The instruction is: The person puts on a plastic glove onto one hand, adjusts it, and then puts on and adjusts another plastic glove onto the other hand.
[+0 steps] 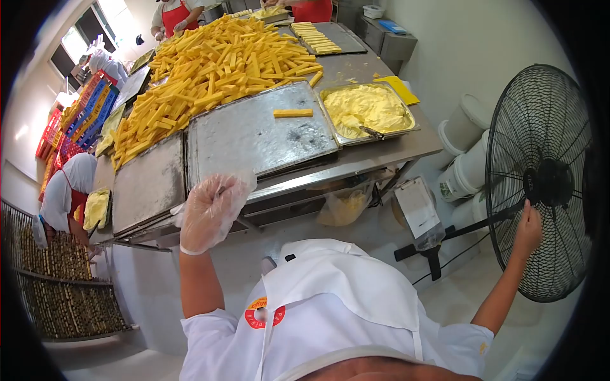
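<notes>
My left hand (213,213), in a clear plastic glove, is raised before the table's front edge. Its fingers are curled, and loose clear plastic (243,183) sticks out beside them; I cannot make out what they hold. Bare, my right hand (527,230) reaches to the black standing fan (548,181), its fingers closed at the base of the hub. On a metal tray (254,136) lies a single yellow stick (293,113). To its right, a metal pan holds pale yellow spread (363,109), with a dark-handled tool (372,132) resting in it.
A big heap of yellow sticks (222,63) covers the middle of the steel table. Another tray holds a row of sticks (314,38). White buckets (467,168) and a clipboard (418,206) stand at right. Co-workers in red aprons (175,18) are around the table; stacked crates (95,111) are left.
</notes>
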A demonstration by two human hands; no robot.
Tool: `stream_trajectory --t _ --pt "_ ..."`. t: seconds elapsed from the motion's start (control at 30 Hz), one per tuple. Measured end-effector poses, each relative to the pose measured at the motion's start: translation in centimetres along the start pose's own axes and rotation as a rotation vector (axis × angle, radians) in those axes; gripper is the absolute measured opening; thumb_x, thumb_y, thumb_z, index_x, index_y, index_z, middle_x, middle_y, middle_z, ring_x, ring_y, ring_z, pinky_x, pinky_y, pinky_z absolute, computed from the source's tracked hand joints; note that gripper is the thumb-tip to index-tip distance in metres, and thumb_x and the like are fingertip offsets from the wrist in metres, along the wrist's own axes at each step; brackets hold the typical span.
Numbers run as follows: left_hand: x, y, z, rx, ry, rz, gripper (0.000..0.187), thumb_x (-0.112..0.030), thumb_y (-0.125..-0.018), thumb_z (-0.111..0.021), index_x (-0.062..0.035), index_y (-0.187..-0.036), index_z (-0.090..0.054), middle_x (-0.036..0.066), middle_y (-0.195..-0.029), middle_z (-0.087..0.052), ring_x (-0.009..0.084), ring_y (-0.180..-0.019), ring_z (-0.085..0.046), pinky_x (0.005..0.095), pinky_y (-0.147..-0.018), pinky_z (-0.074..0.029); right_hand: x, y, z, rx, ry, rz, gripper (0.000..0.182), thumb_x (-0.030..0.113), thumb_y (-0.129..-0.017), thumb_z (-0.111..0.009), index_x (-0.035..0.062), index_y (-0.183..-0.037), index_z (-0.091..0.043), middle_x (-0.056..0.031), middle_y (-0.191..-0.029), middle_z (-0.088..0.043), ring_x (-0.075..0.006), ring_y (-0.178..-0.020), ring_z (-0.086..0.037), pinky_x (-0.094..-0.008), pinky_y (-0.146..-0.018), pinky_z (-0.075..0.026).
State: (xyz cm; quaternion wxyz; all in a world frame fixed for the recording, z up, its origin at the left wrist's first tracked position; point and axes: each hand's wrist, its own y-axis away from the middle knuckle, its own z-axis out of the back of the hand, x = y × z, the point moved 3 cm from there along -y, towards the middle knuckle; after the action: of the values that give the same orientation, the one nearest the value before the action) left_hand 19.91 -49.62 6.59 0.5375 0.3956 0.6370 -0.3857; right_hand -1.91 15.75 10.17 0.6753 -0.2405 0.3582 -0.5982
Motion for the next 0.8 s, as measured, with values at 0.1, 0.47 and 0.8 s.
stream_trajectory --t 0.1,0.47,0.8 --pt "0.7 1.3 -0.3 -0.022 0.071 0.024 0.006 -0.009 -0.094 -0.064 -0.0036 -0.094 -0.062 -0.002 -0.087 -0.06 0.0041 -0.074 -0.052 0.018 -0.06 -0.042 2.5 0.1 -0.3 0.118 -0.289 -0.238 0.025 0.013 -0.103 -0.046 0.0087 -0.119 -0.064 -0.0107 -0.104 -0.066 -0.0175 -0.067 -0.061 -0.027 -0.049 -0.048" --pt "0.7 2.8 -1.5 -0.014 0.056 0.009 0.008 -0.007 -0.092 -0.064 -0.002 -0.098 -0.063 0.001 -0.093 -0.063 0.0062 -0.081 -0.056 0.019 -0.07 -0.046 0.5 2.8 -3.7 0.366 -0.478 -0.372 0.037 -0.006 -0.092 -0.043 0.0055 -0.119 -0.064 -0.0094 -0.108 -0.068 -0.0156 -0.075 -0.065 -0.0255 -0.06 -0.056" --pt "0.4 2.6 -2.5 -0.008 -0.016 0.05 0.004 -0.008 -0.092 -0.065 -0.0062 -0.091 -0.061 -0.006 -0.081 -0.055 0.0022 -0.07 -0.047 0.0179 -0.058 -0.039 0.8 3.1 -3.0 0.194 -0.573 -0.296 0.027 -0.004 -0.094 -0.042 0.003 -0.106 -0.065 -0.0071 -0.096 -0.069 -0.0126 -0.073 -0.062 -0.0279 -0.07 -0.054"
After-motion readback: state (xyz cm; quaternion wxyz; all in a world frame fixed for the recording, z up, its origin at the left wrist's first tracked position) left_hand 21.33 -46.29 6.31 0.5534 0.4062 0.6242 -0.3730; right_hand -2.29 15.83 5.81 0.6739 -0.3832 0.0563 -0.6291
